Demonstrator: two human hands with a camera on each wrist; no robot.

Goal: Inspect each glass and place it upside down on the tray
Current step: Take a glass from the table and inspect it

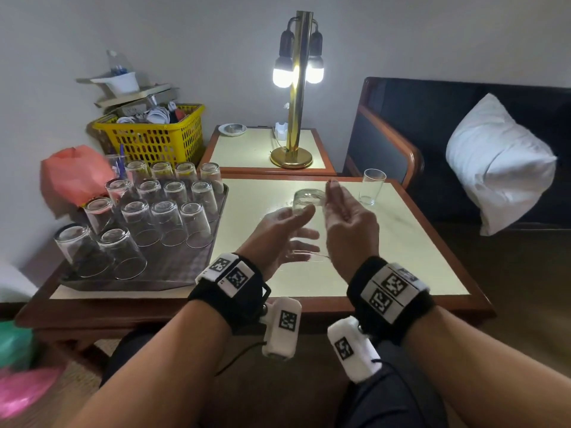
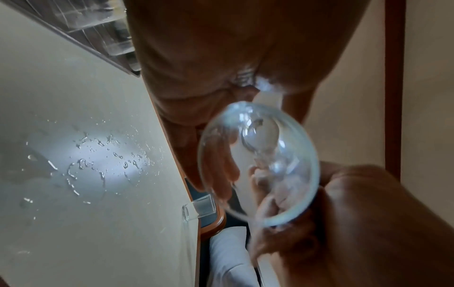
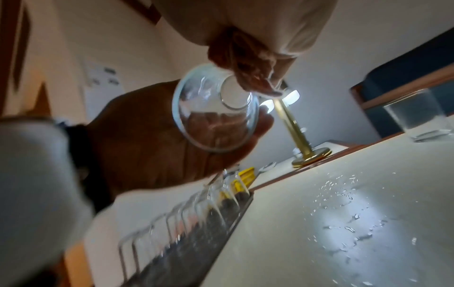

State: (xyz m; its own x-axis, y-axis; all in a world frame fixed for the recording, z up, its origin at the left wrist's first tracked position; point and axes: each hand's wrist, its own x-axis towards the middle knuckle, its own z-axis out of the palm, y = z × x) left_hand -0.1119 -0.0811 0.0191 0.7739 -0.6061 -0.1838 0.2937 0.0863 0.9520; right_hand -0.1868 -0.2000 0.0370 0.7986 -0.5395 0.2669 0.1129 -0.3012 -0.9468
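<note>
While both hands hover above the cream-topped table (image 1: 401, 242), they share one clear drinking glass (image 1: 304, 211) held tipped on its side in the air, its thick base pointing away toward the lamp and its open rim toward the person. The left hand (image 1: 278, 239) cups the glass from the left, thumb along the upper wall and fingers loosely curled under it, partly seen through the glass. The right hand (image 1: 349, 220) stands on edge against the right side, fingers together and nearly straight, their tips reaching the base; from the right wrist view the fingertips (image 3: 255, 85) touch the base edge. The glass looks empty and transparent, slightly blurred. Both forearms reach forward, wrists in black bands with white coded tags. Water droplets (image 2: 103, 161) lie scattered on the tabletop below. To the left, a dark tray (image 1: 185, 273) sits on the table carrying rows of upturned glasses (image 1: 167, 223). A second upright glass (image 1: 372, 186) stands near the far right corner of the table, well apart from the hands. Behind it, a lit brass lamp (image 1: 296, 97) stands on a smaller table.
</note>
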